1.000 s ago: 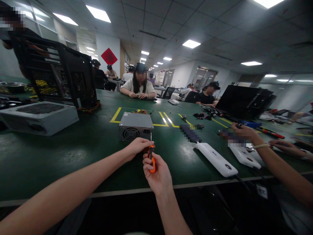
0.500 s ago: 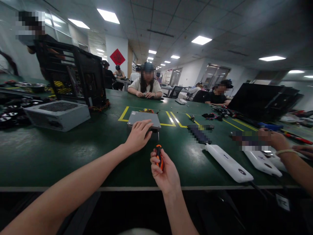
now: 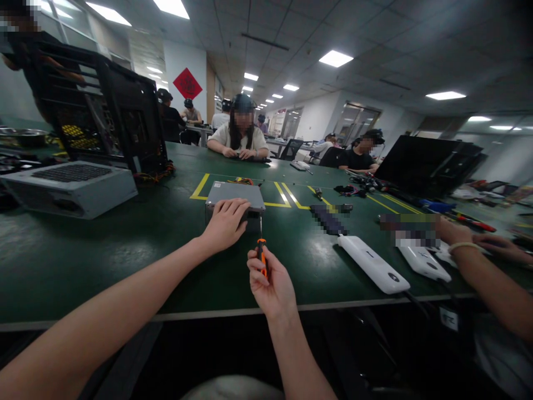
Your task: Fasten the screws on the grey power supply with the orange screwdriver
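Right hand (image 3: 272, 284), one screwdriver (image 3: 262, 251) (orange-black)

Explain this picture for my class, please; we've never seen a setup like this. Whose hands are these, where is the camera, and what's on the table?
There is no robot here: these are a person's own bare hands, seen from a camera worn on that person's head, looking forward and down. The left hand rests on a grey metal box. The right hand grips an orange-and-black screwdriver, its thin shaft pointing towards the box's near side; whether the tip touches is too small to tell. On the green table, a second grey box and a black open frame stand to the left. To the right lies a long white device; beyond it, another person's hand is at work.
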Action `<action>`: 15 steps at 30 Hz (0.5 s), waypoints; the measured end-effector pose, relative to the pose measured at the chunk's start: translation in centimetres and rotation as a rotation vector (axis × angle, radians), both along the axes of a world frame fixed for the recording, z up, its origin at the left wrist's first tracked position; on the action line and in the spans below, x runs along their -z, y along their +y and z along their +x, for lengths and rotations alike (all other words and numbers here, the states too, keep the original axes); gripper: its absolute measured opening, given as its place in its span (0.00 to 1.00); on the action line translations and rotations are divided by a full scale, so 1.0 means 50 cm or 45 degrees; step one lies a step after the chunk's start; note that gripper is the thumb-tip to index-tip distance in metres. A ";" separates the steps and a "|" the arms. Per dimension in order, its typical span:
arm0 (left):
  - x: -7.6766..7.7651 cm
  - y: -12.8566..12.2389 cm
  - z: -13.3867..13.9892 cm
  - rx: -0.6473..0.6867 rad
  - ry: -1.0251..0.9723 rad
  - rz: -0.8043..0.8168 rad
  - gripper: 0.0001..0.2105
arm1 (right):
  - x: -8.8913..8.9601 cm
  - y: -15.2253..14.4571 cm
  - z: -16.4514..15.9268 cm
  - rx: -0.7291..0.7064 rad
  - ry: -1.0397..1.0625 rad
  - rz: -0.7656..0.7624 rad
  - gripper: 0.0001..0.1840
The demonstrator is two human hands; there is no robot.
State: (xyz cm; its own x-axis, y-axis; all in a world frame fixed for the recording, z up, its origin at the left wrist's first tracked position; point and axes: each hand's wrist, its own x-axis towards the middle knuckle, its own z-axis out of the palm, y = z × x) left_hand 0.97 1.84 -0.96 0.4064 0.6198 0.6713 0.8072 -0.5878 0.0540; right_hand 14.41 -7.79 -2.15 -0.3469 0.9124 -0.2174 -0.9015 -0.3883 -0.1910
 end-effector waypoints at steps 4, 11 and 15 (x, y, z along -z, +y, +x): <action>0.002 0.001 0.001 -0.009 0.011 0.014 0.20 | -0.003 0.001 0.001 -0.030 0.020 -0.032 0.14; 0.000 -0.001 -0.002 -0.006 0.030 0.021 0.20 | -0.002 0.002 -0.002 -0.015 -0.006 -0.022 0.15; 0.000 -0.002 -0.002 -0.012 0.032 0.024 0.20 | 0.000 0.001 0.000 0.004 0.007 -0.033 0.11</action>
State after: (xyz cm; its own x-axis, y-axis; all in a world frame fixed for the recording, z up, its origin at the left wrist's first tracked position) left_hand 0.85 1.75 -0.97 0.4173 0.6112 0.6725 0.8138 -0.5808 0.0228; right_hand 14.39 -7.72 -2.13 -0.3452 0.9076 -0.2389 -0.9039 -0.3900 -0.1757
